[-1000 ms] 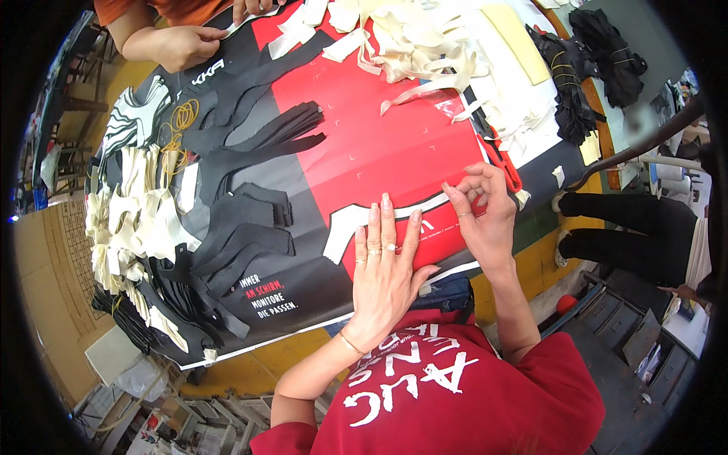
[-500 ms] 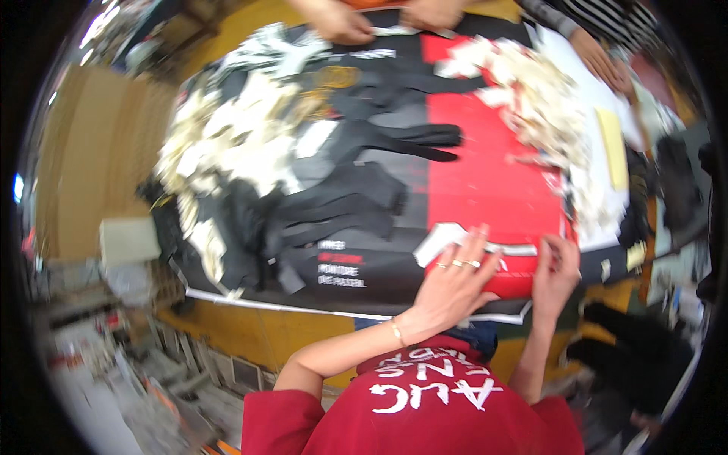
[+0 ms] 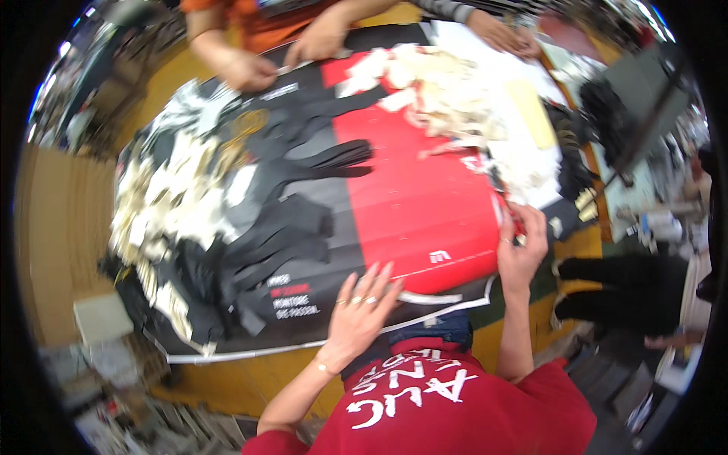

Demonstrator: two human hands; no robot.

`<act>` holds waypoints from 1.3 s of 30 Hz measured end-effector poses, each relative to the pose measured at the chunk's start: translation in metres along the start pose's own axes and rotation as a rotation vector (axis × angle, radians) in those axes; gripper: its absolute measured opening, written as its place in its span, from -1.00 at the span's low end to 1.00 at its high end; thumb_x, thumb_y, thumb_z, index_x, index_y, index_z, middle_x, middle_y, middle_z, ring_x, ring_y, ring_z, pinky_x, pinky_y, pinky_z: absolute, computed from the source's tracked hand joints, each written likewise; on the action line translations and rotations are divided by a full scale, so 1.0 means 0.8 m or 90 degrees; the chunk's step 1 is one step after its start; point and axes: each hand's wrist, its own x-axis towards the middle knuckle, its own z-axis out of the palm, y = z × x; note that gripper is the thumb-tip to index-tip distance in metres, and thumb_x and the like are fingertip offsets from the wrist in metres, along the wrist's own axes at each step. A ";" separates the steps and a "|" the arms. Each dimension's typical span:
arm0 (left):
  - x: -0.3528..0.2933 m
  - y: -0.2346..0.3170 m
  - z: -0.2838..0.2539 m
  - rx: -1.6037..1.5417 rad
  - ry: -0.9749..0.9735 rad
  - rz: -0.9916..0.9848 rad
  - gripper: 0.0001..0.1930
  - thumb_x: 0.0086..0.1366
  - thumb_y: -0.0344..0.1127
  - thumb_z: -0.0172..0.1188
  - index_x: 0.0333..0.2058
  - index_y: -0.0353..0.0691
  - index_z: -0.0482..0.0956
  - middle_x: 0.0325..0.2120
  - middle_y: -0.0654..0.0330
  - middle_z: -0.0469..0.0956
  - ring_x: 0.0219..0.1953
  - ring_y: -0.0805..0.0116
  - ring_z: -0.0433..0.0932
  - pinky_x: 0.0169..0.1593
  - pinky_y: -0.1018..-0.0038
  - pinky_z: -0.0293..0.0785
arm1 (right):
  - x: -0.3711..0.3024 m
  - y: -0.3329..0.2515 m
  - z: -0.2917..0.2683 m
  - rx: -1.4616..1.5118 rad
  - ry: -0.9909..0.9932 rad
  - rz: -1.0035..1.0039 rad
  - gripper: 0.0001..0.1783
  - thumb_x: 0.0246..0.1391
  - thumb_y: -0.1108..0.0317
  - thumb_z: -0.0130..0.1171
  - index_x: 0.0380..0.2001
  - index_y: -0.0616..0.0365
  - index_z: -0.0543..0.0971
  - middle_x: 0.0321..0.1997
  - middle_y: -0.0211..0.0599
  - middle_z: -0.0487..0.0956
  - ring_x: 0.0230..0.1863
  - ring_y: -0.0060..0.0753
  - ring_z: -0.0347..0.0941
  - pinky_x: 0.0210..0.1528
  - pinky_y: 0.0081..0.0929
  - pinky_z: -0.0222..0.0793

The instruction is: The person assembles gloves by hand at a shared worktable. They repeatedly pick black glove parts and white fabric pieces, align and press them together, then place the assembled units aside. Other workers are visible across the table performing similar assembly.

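Currently, a curved white strip (image 3: 430, 299) lies along the front of a red-and-black printed sheet (image 3: 417, 197), where the splay-fingered left hand (image 3: 358, 315) could sweep it off; the right hand (image 3: 525, 246) curls at its right edge, grip unclear.

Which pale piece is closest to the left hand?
The white strip just right of the left hand, beside the near edge of the red panel. It lies alone; others crowd the left cream pile and upper-right cream pile.

Bright but blurry, dark fisheye rim.
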 end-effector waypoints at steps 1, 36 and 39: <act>-0.007 -0.008 -0.003 -0.016 0.021 0.013 -0.56 0.32 -0.26 0.16 0.18 -0.07 0.51 0.27 0.16 0.40 0.32 0.22 0.35 0.35 0.12 0.17 | 0.007 0.005 0.000 -0.007 0.029 -0.002 -0.79 0.12 0.53 0.24 -0.14 0.26 0.62 -0.14 -0.07 0.53 -0.13 -0.07 0.52 -0.07 -0.29 0.46; 0.120 0.018 -0.058 -0.320 0.178 -0.055 -0.72 0.15 -0.45 0.36 -0.12 -0.20 0.67 -0.02 0.08 0.61 0.03 0.12 0.58 0.16 0.22 0.36 | 0.138 0.061 0.000 0.216 0.025 0.089 -0.72 0.18 0.26 0.29 -0.26 0.33 0.63 -0.39 -0.29 0.63 -0.32 -0.57 0.49 -0.16 -0.51 0.37; 0.135 0.027 -0.057 -0.424 0.173 -0.079 -0.75 0.20 -0.43 0.34 -0.12 -0.25 0.66 -0.07 0.04 0.64 -0.05 0.09 0.62 0.04 0.29 0.45 | 0.141 0.056 0.002 0.246 0.048 0.106 -0.75 0.19 0.31 0.29 -0.25 0.34 0.61 -0.40 -0.32 0.61 -0.32 -0.59 0.48 -0.17 -0.57 0.37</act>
